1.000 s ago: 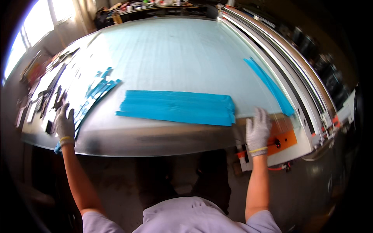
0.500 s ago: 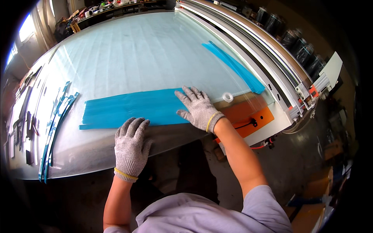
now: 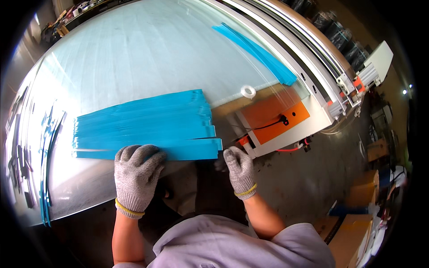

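A stack of flat blue strips (image 3: 143, 116) lies near the front edge of the glass-like table (image 3: 134, 49), its right ends uneven. The front strip (image 3: 192, 151) is set a little apart and juts further right. My left hand (image 3: 137, 176), in a grey knit glove with a yellow cuff, has bent fingers pressed together over this strip's near edge; its thumb is partly hidden. My right hand (image 3: 241, 172), gloved alike, is curled in a pinch just off the strip's right end. Its fingertips are blurred, and whatever they hold cannot be made out.
Another blue strip bundle (image 3: 259, 53) lies at the right beside the white machine rail (image 3: 308, 67). A white tape roll (image 3: 248, 92) sits near an orange panel (image 3: 277, 116). Narrow dark strips (image 3: 49, 165) lie left. Cardboard boxes (image 3: 353, 232) stand low right.
My right hand has left the stack's top and come down beside its right end, fingers now curled. My left hand has closed onto the front strip, which now sits apart. The view has shifted.
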Demonstrator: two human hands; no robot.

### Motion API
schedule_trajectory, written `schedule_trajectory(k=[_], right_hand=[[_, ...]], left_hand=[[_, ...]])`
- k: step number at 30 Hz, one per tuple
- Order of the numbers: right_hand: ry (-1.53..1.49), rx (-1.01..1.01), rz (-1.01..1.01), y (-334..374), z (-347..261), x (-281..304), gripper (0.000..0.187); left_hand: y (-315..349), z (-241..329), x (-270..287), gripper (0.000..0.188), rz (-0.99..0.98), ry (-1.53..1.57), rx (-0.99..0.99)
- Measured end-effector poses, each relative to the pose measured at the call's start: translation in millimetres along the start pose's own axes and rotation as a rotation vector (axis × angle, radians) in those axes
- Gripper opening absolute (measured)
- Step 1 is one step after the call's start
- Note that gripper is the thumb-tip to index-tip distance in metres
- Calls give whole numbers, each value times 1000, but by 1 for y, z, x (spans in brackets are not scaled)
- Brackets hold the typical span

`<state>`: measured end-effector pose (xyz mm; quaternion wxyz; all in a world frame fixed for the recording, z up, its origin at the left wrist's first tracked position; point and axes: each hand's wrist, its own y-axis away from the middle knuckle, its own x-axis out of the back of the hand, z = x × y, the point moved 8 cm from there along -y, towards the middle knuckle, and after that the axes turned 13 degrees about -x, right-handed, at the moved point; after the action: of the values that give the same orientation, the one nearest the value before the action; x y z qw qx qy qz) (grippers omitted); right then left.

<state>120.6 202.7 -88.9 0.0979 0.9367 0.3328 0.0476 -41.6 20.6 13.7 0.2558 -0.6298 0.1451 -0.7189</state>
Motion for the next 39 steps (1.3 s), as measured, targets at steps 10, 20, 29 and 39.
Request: schedule_trajectory(k=[10,20,29,39], right_hand=[[13,108,24,3,-7,-15,9],[193,449,49,21,-29,-16,9],[229,480,39,22,-34,-19,11],[-41,239,-12,12,-14,-4,35]], left_hand=[[-3,-1,-1,54,-63,-55,120],[0,-5,-4,68,-77,-78,144],[1,-6,-7,43,-105,-33,86],[-8,-3,-15,23,-142,33,23]])
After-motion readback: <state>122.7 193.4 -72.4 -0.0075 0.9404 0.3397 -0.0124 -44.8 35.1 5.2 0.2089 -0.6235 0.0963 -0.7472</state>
